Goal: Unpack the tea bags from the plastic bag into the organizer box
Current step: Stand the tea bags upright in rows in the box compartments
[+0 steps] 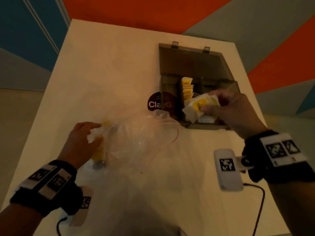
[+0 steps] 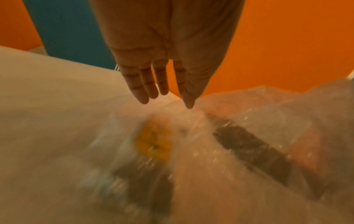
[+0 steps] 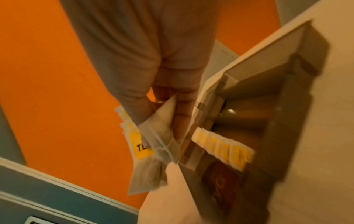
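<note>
Your right hand [image 1: 233,108] pinches a small bunch of tea bags [image 1: 200,106], thumb below and fingers curled over them, above the near part of the box [image 1: 226,68]. In the right wrist view the same bunch [image 3: 151,145] hangs from your fingers [image 3: 182,119], paper envelopes and yellow tags mixed, just beside the box's edge. Whether the bunch touches the box you cannot tell.

Your left hand [image 1: 81,142] lies on the left part of the plastic bag [image 1: 136,138], fingers straight and a little spread. The left wrist view shows the fingertips [image 2: 188,103] at the crumpled film, the palm open and holding nothing. A few yellow tea bags [image 1: 99,150] sit inside the plastic by that hand, blurred through the film.

The box stands towards the far right of the table [image 1: 105,62], its lid swung open towards the far edge. A row of yellow tea bags [image 1: 187,89] stands upright in one middle compartment. The left compartment holds something dark that you cannot make out. A dark round label [image 1: 155,102] shows at the box's left side, partly behind its wall.

The bag sprawls across the middle of the table, its mouth towards the box. A white device [image 1: 227,169] with a black marker lies near the right edge, under your right wrist, and a dark cable [image 1: 260,198] runs from it towards the near edge.
</note>
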Motion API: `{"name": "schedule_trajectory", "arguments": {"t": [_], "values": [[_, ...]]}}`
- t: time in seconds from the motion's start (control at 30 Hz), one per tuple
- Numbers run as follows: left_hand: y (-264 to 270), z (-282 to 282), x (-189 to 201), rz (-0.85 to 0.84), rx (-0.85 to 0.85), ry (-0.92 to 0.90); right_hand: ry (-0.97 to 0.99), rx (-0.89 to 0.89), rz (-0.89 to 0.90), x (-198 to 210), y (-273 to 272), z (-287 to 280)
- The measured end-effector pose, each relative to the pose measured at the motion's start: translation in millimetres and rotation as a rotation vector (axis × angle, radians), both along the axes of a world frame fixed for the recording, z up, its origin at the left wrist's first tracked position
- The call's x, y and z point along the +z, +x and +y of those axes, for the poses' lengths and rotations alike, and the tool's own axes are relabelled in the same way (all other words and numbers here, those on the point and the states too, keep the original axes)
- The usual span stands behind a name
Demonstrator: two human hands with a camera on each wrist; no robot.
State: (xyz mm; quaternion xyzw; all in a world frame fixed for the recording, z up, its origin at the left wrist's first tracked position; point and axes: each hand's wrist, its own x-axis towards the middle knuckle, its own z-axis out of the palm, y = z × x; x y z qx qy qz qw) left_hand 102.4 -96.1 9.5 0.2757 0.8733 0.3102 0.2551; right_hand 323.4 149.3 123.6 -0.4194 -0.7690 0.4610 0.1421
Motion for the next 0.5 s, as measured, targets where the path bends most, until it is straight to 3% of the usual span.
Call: {"name": "schedule_trajectory", "arguments": {"t": [0.23,0.5], "values": [[7,48,64,0.117,-0.157,0.300,0.352,0.279,-0.320,-28,-78,59],[11,141,70,0.175,-0.236,0.179,0.392,0.534,-0.514,-73,-141,83]]}}
